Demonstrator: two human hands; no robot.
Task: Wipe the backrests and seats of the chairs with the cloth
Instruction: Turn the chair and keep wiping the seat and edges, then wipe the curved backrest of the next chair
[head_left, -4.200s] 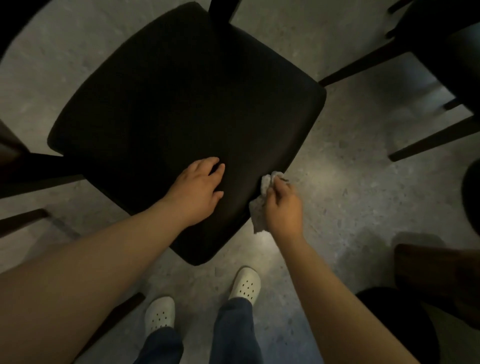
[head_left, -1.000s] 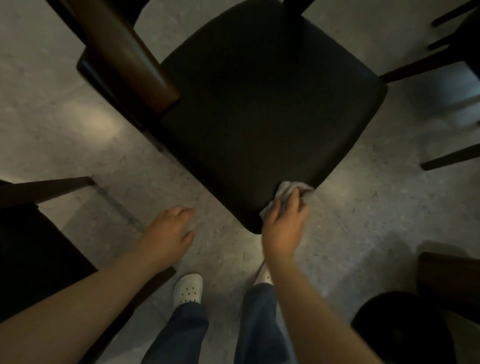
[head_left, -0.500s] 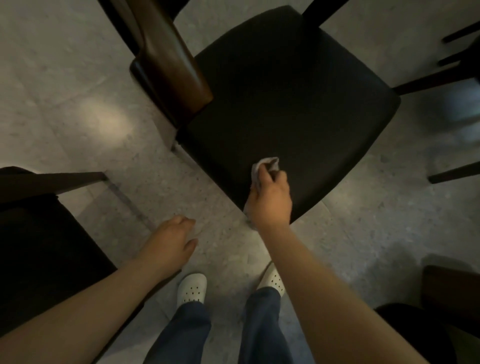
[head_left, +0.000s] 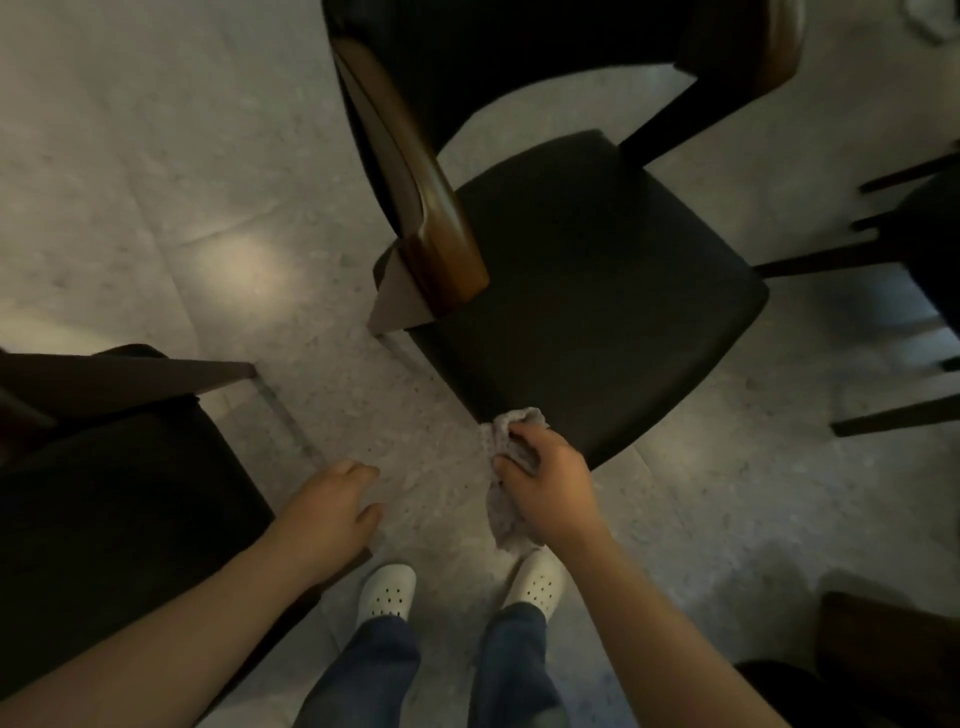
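A chair with a black padded seat (head_left: 587, 291) stands in front of me, and its curved brown wooden backrest (head_left: 415, 171) rises at the seat's left. My right hand (head_left: 550, 488) grips a crumpled grey cloth (head_left: 506, 452) at the seat's near corner, with the cloth's top touching the seat edge and its tail hanging down. My left hand (head_left: 327, 512) hovers over the floor to the left of the chair, holding nothing, its fingers loosely bent.
A second dark chair (head_left: 109, 499) stands close on my left, and its leg reaches under my left forearm. More dark chair legs (head_left: 893, 415) and a seat edge (head_left: 930, 244) are at the right. Grey speckled floor (head_left: 156, 208) lies between them. My white shoes (head_left: 387, 592) stand below.
The right hand has drawn the cloth back from the seat surface to its near corner. The view has tilted up, showing more of the backrest. The left hand stays off the chair.
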